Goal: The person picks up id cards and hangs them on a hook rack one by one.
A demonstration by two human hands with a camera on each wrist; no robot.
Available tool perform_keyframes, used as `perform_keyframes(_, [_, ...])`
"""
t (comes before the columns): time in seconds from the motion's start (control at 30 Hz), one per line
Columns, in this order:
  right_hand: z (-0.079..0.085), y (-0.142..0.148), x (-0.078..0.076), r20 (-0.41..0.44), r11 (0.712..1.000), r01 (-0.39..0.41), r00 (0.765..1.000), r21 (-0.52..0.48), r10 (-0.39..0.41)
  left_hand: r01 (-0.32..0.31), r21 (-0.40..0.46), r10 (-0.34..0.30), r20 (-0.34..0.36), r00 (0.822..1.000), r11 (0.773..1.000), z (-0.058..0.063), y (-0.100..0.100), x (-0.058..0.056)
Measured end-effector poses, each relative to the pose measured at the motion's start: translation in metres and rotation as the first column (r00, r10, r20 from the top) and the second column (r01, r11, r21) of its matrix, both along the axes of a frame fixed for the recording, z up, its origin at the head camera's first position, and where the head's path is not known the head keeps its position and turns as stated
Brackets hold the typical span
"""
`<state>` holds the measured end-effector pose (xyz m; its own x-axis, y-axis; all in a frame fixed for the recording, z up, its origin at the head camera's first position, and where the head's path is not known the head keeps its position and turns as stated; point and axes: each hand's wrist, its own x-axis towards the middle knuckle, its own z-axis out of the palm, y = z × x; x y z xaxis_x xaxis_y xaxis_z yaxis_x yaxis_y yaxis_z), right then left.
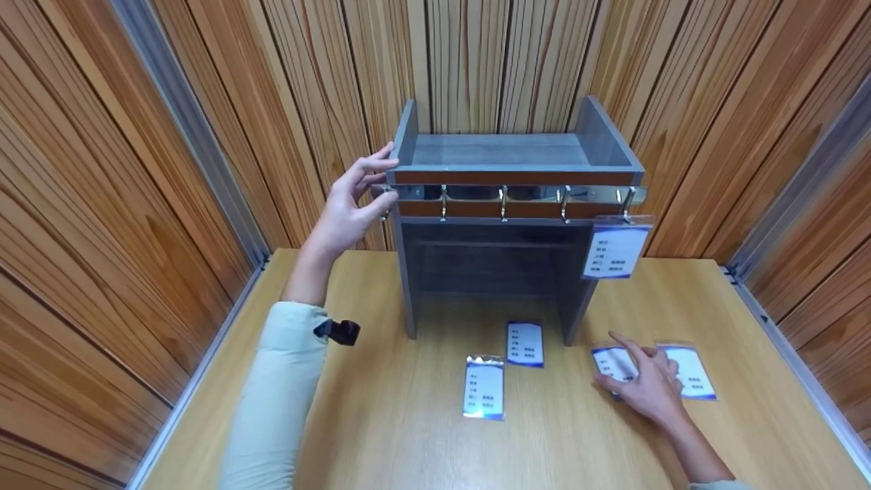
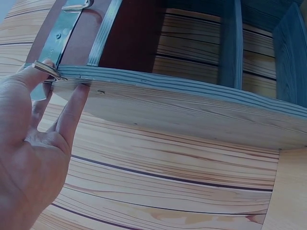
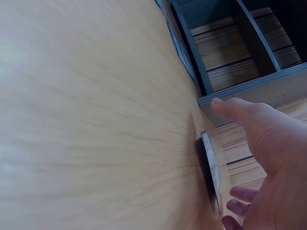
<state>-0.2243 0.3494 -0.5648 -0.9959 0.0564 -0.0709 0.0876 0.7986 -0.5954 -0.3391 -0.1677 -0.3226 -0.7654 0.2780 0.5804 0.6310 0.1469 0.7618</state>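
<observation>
A small grey shelf unit (image 1: 517,153) stands on the table with a metal hook rail (image 1: 476,192) across its front. At its upper left corner my left hand (image 1: 350,204) holds it, thumb at the end hook (image 2: 47,69) and fingers against the side panel (image 2: 192,112). A badge card (image 1: 618,248) in a clear sleeve hangs from the rightmost hook. Over the table at the right, my right hand (image 1: 646,384) reaches across two more badge cards, its thumb and fingers spread. One of them, the nearer-left card (image 1: 612,361), lies under the fingers and looks tilted in the right wrist view.
Two other badge cards, one front (image 1: 484,388) and one behind (image 1: 524,344), lie on the table before the shelf. The card at far right (image 1: 694,371) is partly behind the right hand. Wood-slat walls (image 1: 204,102) enclose the table (image 1: 381,435).
</observation>
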Motion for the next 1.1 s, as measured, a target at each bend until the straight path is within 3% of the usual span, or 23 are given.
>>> perform_keyframes(0.33, [-0.0053, 0.0019, 0.0005, 0.048, 1.000, 0.017, 0.999, 0.010, -0.017, -0.004, -0.007, 0.004, 0.002, 1.000, 1.000, 0.0004, 0.0021, 0.0000])
perform_keyframes(1.1, [-0.0065, -0.0011, 0.0020, -0.002, 0.998, -0.029, 1.000, -0.054, 0.029, 0.002, 0.007, -0.002, 0.000, 1.000, 1.000, -0.0003, -0.0005, 0.0006])
